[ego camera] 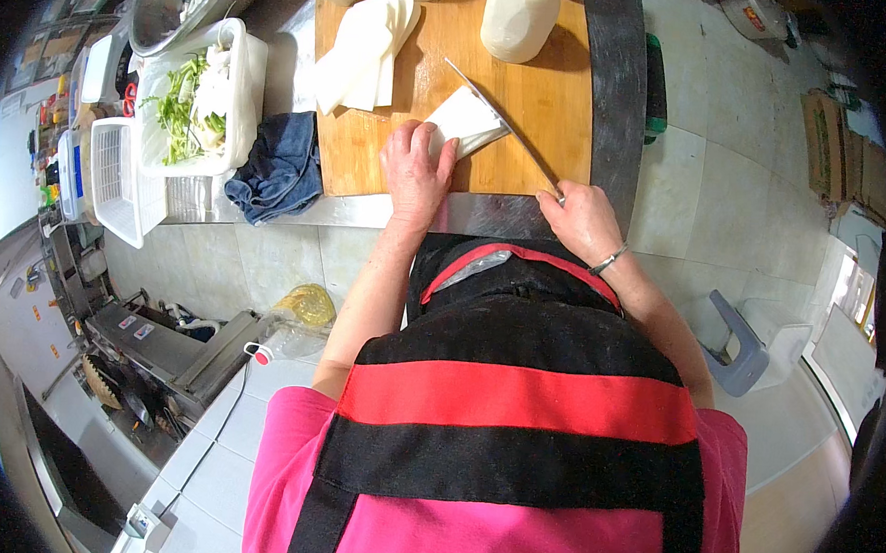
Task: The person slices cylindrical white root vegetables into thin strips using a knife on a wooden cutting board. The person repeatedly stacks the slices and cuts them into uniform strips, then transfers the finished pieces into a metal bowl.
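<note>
My left hand [420, 172] presses down on a stack of thin white slices [464, 117], probably white radish, near the front of a wooden cutting board [509, 167]. My right hand [583, 215] grips the handle of a knife [505, 122]. The blade runs slantwise along the right side of the stack, its tip towards the back of the board. Behind my left hand lies a fanned pile of larger white slices [368, 51]. A thick peeled white radish piece [520, 21] stands upright at the back right, with several more pieces partly cut off by the picture's top edge.
A dark blue cloth [280, 164] lies left of the board. Beyond it are a white tub [234, 108] of green and white vegetable trimmings, a white plastic basket [120, 177] and a large metal basin [149, 6]. The dark table edge [619, 98] borders the board's right side.
</note>
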`<state>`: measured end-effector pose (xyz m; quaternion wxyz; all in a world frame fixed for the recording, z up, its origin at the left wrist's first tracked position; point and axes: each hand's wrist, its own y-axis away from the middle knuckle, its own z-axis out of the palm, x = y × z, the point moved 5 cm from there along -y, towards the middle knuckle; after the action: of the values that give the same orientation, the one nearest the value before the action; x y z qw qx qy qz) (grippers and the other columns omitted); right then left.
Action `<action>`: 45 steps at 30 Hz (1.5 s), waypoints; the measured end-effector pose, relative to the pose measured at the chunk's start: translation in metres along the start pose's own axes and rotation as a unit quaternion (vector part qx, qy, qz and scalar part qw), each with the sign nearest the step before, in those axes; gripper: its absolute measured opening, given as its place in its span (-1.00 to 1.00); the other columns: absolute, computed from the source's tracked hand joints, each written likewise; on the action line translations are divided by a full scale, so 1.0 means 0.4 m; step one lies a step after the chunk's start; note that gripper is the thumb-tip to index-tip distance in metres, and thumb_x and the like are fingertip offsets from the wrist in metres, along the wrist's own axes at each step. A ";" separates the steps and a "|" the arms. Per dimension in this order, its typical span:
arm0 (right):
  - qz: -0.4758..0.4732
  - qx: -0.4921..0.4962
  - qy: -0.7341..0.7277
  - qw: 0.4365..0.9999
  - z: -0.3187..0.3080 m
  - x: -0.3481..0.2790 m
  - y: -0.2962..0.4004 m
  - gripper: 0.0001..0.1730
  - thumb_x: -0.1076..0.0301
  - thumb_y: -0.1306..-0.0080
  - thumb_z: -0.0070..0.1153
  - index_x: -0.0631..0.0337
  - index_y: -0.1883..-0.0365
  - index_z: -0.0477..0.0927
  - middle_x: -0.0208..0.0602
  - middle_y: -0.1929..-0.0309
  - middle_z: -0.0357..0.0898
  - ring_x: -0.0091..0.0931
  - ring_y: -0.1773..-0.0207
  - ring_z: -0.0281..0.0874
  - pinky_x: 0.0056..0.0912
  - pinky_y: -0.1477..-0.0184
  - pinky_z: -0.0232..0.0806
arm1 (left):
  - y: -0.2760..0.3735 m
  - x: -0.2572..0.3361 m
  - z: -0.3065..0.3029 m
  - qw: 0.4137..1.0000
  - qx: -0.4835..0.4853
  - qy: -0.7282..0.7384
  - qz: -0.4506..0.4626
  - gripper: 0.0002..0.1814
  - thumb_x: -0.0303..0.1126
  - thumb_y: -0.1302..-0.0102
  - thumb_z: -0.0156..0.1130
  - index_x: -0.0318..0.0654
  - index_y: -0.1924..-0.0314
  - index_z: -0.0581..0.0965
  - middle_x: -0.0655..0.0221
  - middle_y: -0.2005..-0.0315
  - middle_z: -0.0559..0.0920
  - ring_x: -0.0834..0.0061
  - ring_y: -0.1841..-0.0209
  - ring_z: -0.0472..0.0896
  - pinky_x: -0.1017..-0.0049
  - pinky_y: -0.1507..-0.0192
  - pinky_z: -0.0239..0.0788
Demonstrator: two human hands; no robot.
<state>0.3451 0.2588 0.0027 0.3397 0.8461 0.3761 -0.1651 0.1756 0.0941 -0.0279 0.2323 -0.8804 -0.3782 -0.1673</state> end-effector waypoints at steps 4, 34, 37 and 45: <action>0.003 0.005 -0.018 1.000 -0.004 0.002 -0.001 -0.54 0.05 -0.29 0.13 0.37 0.48 0.59 0.18 0.47 0.57 0.05 0.30 0.59 0.03 0.24 0.44 | 0.005 0.001 -0.004 1.000 0.012 0.006 -0.027 -0.63 -0.25 -0.17 0.41 -0.21 0.09 0.52 0.14 0.09 0.54 0.08 0.02 0.49 0.17 -0.05 0.27; 0.008 -0.052 -0.073 0.996 0.005 -0.018 -0.015 -0.48 0.00 -0.31 0.12 0.40 0.46 0.57 0.23 0.45 0.57 0.07 0.29 0.59 0.00 0.23 0.42 | 0.006 0.031 0.061 0.972 -0.113 -0.204 -0.015 -0.19 0.14 -0.24 0.20 -0.29 -0.31 0.32 0.17 -0.15 0.43 0.13 -0.11 0.37 0.12 -0.14 0.14; 0.003 -0.053 -0.080 0.995 -0.003 -0.017 -0.021 -0.49 0.01 -0.31 0.12 0.40 0.47 0.57 0.23 0.45 0.56 0.07 0.29 0.59 0.00 0.24 0.42 | 0.000 0.036 0.060 0.972 -0.125 -0.198 -0.024 -0.22 0.12 -0.25 0.20 -0.30 -0.30 0.34 0.15 -0.14 0.43 0.13 -0.11 0.37 0.11 -0.13 0.14; -0.006 -0.010 -0.056 0.998 -0.015 0.007 -0.019 -0.50 0.01 -0.31 0.13 0.37 0.51 0.56 0.21 0.48 0.55 0.06 0.31 0.58 0.02 0.26 0.42 | 0.012 0.007 0.016 0.992 -0.079 -0.097 -0.019 -0.25 0.06 -0.26 0.21 -0.31 -0.29 0.34 0.11 -0.14 0.44 0.10 -0.15 0.38 0.14 -0.21 0.14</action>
<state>0.3416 0.2682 0.0019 0.3679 0.8296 0.3637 -0.2100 0.1817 0.0965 -0.0334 0.1214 -0.9005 -0.4013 -0.1151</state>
